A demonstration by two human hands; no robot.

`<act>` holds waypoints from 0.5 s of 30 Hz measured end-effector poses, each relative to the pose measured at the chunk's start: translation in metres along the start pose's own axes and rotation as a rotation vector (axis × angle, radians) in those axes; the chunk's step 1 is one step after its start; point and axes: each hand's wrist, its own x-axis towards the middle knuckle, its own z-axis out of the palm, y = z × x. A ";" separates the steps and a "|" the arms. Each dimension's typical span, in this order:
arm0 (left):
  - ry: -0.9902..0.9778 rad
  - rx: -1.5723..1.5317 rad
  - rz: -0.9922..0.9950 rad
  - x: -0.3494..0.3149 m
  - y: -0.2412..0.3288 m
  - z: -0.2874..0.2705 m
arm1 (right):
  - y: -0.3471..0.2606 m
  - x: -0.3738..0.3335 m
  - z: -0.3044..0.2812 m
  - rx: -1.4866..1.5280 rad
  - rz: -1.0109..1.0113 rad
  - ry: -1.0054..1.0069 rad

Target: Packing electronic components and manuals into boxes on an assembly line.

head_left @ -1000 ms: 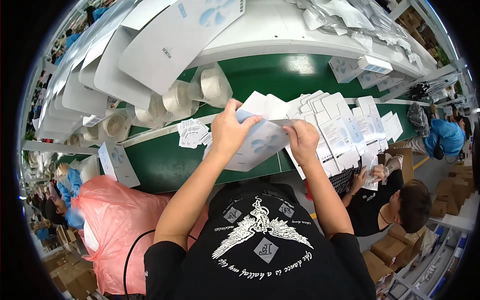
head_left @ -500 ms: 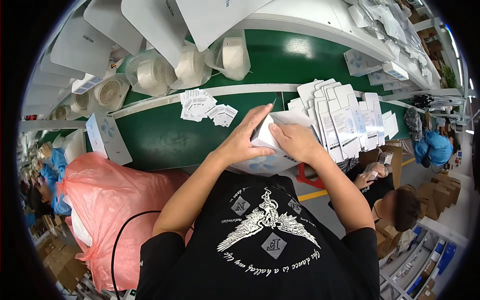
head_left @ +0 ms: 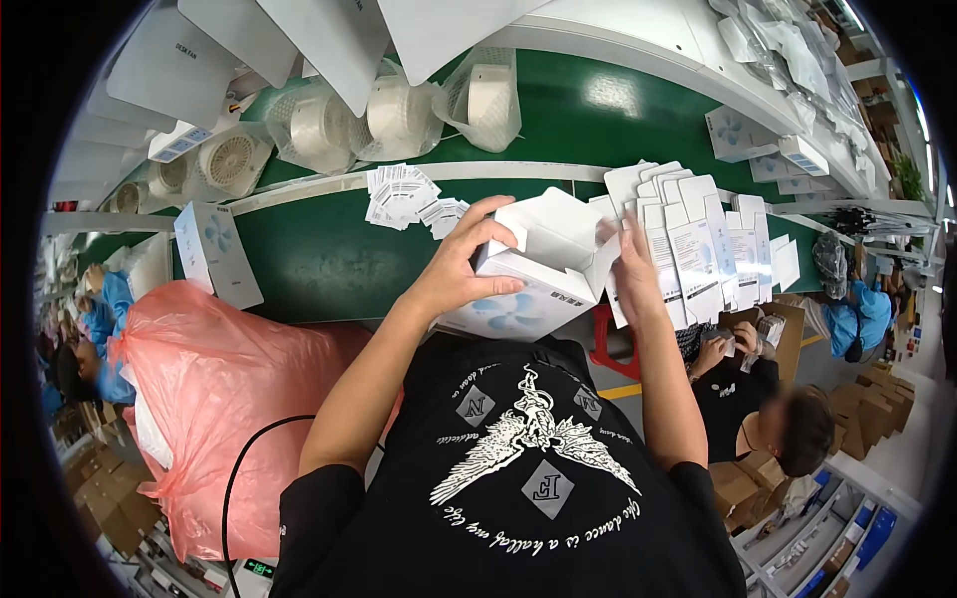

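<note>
A white carton [head_left: 518, 310] with a blue fan picture rests against the front of my shirt, at the table's near edge. Its top gapes, with white flaps raised and the pale inside showing. My left hand [head_left: 461, 261] grips the carton's left side, thumb on the front and fingers over the upper rim. At the right flap is my right hand [head_left: 638, 271]; its fingers are smeared by motion, so their grip is unclear. Just right of it lie flat, unfolded cartons [head_left: 698, 254] in an overlapping stack. Small printed paper slips [head_left: 401, 196] lie fanned out beyond my left hand.
Bubble-wrapped white fans [head_left: 399, 115] line the back of the green table [head_left: 329, 264]. A standing carton [head_left: 214, 254] is at left, above a big pink plastic bag [head_left: 229, 399]. A red stool [head_left: 610, 349] is below the table; a co-worker [head_left: 743, 399] sits at right.
The carton's top has come open, its flaps now spread. My right hand has moved from the carton's top to its right flap, and my left hand has shifted onto the left rim.
</note>
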 end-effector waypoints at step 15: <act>0.321 -0.230 -0.350 -0.038 -0.040 0.072 | 0.024 0.062 -0.006 -1.203 -0.101 -0.595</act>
